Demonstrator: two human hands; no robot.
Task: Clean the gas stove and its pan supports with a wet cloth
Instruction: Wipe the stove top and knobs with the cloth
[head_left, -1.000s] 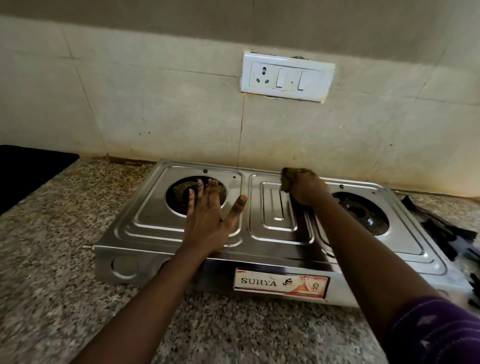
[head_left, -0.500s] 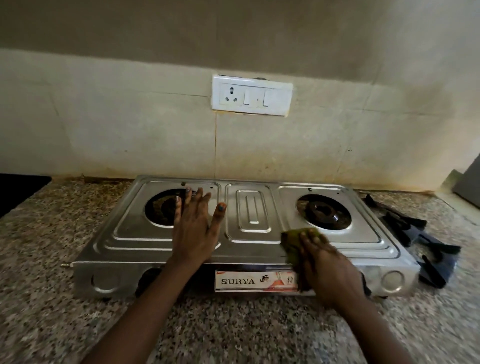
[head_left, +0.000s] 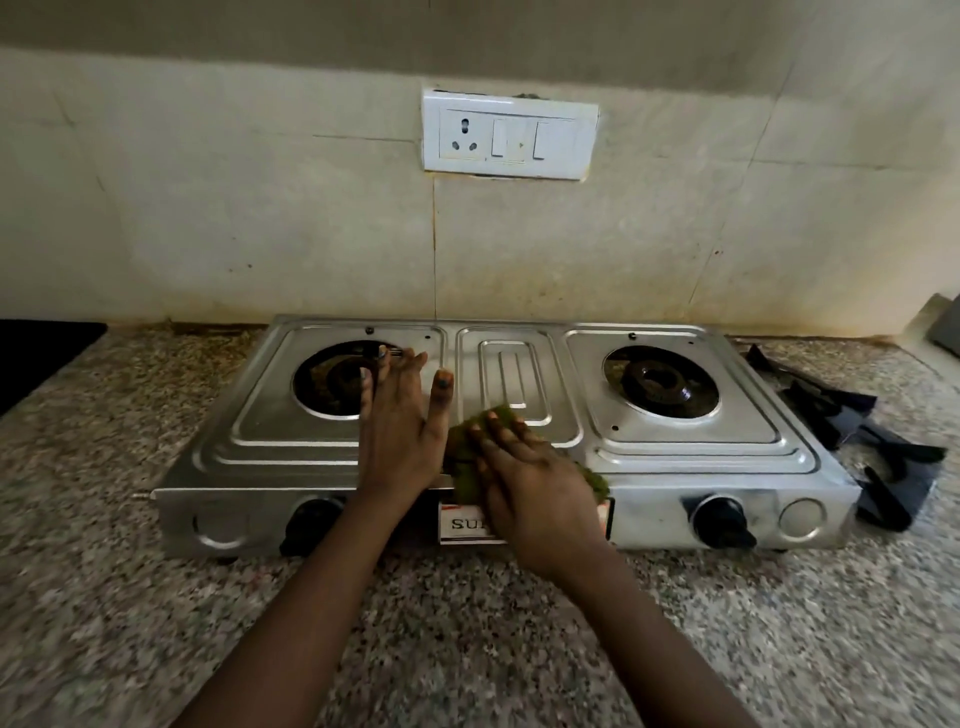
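A steel two-burner gas stove stands on the granite counter, with no supports on its burners. My left hand lies flat on the stove top left of centre, its fingertips reaching the rim of the left burner. My right hand presses a green cloth onto the stove's front edge at the middle, partly covering the brand label. The cloth sticks out on both sides of that hand. The black pan supports lie on the counter just right of the stove.
The right burner is uncovered. Black knobs sit on the stove's front face. A white switch socket is on the tiled wall behind. A dark surface borders the counter at far left.
My right hand brought the cloth from the back of the stove to the front edge, then slid it left toward the middle. My left hand stayed flat on the stove top.
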